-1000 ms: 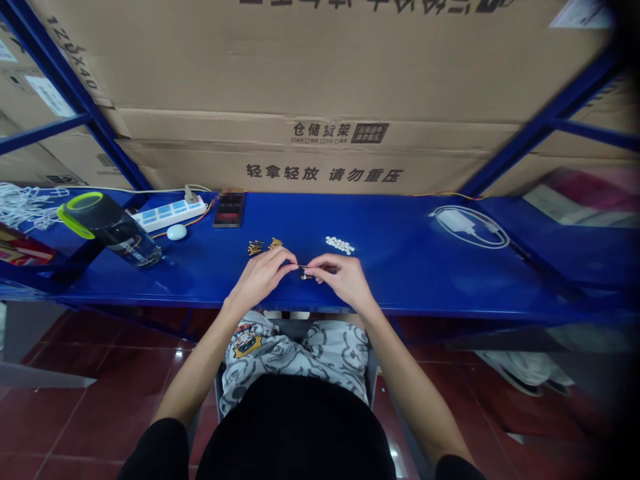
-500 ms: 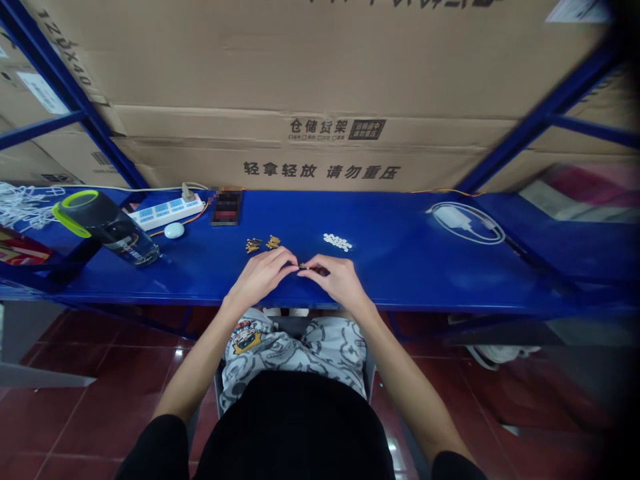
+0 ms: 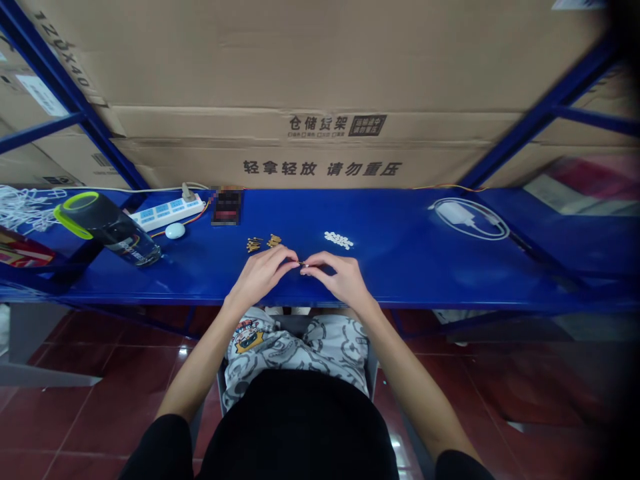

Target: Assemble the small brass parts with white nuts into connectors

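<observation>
Over the front part of the blue table, my left hand (image 3: pixel 267 272) and my right hand (image 3: pixel 340 273) meet fingertip to fingertip, both pinched. Between them is a thin brass-coloured screw-like piece (image 3: pixel 303 264), too small to make out fully. A pale bit shows at my right fingertips; I cannot tell whether it is a separate part. Just beyond my left hand lie a pile of brass-coloured screws (image 3: pixel 253 245) and a second pile of stubbier brass-coloured parts (image 3: pixel 273 240). Several small white parts (image 3: pixel 339 240) are grouped beyond my right hand.
On the left of the blue table (image 3: pixel 425 267) are a dark bottle (image 3: pixel 125 233) with a green loop, a white power strip (image 3: pixel 167 212), a white oval object (image 3: pixel 175 231) and a phone-like device (image 3: pixel 227 207). A white charger with cable (image 3: pixel 457 215) lies right. Cardboard boxes (image 3: pixel 320 73) stand behind.
My right fingertips have shifted slightly, and the small brass-coloured piece shows more between the hands. The piles on the table have stayed put.
</observation>
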Action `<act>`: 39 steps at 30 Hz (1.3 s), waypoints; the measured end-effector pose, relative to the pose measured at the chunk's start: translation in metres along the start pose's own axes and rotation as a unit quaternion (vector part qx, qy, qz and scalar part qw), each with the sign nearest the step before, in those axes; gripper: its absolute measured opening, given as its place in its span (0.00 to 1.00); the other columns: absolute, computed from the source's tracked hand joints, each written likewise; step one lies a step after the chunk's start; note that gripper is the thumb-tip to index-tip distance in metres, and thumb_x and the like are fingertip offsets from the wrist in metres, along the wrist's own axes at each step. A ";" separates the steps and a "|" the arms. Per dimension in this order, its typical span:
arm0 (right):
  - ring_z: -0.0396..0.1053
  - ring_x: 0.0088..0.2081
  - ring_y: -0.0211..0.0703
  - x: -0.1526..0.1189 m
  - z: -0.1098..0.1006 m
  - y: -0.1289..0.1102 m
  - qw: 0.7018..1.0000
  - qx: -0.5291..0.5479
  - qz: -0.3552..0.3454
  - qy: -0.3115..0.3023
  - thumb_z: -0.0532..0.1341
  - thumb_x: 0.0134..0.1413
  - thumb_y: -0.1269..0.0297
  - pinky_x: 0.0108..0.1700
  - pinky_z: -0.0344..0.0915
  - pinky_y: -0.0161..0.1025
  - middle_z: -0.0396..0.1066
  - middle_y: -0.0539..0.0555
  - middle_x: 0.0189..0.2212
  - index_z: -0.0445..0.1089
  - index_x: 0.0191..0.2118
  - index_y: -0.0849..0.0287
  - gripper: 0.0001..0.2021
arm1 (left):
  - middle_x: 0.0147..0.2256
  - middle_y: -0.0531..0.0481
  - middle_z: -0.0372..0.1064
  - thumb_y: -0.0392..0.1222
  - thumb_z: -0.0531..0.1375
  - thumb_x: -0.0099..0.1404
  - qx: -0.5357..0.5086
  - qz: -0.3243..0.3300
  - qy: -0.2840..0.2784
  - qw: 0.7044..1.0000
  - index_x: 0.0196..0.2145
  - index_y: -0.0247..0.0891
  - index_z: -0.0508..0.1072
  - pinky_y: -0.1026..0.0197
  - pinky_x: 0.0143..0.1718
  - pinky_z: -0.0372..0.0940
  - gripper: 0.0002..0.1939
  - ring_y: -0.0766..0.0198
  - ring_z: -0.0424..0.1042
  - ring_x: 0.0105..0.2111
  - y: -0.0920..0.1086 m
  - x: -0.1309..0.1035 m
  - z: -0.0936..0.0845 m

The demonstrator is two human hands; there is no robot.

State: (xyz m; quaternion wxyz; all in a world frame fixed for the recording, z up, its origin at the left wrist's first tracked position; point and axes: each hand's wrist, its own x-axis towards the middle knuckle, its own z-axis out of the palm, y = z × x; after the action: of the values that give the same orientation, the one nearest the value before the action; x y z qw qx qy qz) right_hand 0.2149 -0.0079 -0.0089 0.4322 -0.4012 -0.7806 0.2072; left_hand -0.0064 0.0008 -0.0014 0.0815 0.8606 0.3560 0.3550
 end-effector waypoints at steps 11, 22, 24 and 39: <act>0.79 0.34 0.43 0.000 -0.002 0.000 0.995 0.097 0.035 -0.007 0.63 0.63 0.58 0.42 0.75 0.40 0.82 0.50 0.35 0.78 0.45 0.51 0.09 | 0.37 0.49 0.76 0.44 0.57 0.75 -0.017 0.036 0.054 0.998 0.41 0.38 0.76 0.62 0.41 0.69 0.10 0.64 0.75 0.37 -0.005 -0.001 0.001; 0.80 0.38 0.45 0.001 -0.003 -0.004 0.998 0.066 0.016 0.001 0.64 0.62 0.59 0.47 0.75 0.44 0.82 0.48 0.37 0.81 0.42 0.47 0.07 | 0.38 0.49 0.78 0.44 0.55 0.77 -0.019 0.038 0.026 0.999 0.42 0.39 0.76 0.61 0.41 0.70 0.12 0.65 0.77 0.37 -0.005 -0.002 0.001; 0.80 0.38 0.45 0.002 -0.003 -0.004 0.998 0.066 0.018 -0.003 0.64 0.62 0.59 0.47 0.75 0.44 0.82 0.48 0.38 0.81 0.42 0.47 0.08 | 0.38 0.50 0.78 0.44 0.54 0.77 -0.010 0.041 0.020 0.999 0.42 0.39 0.76 0.61 0.41 0.70 0.12 0.65 0.77 0.37 -0.006 -0.002 0.000; 0.80 0.38 0.46 0.003 -0.001 -0.002 0.997 0.062 0.034 0.022 0.66 0.60 0.57 0.46 0.75 0.43 0.82 0.50 0.37 0.80 0.41 0.50 0.07 | 0.41 0.49 0.78 0.46 0.52 0.78 0.049 0.027 0.013 0.998 0.44 0.40 0.75 0.62 0.41 0.70 0.13 0.63 0.78 0.39 -0.001 -0.001 0.002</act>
State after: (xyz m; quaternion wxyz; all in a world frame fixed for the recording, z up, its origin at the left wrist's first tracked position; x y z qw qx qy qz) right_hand 0.2143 -0.0064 -0.0053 0.4656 -0.4046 -0.7424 0.2613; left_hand -0.0060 0.0010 -0.0041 0.0249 0.8680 0.3507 0.3506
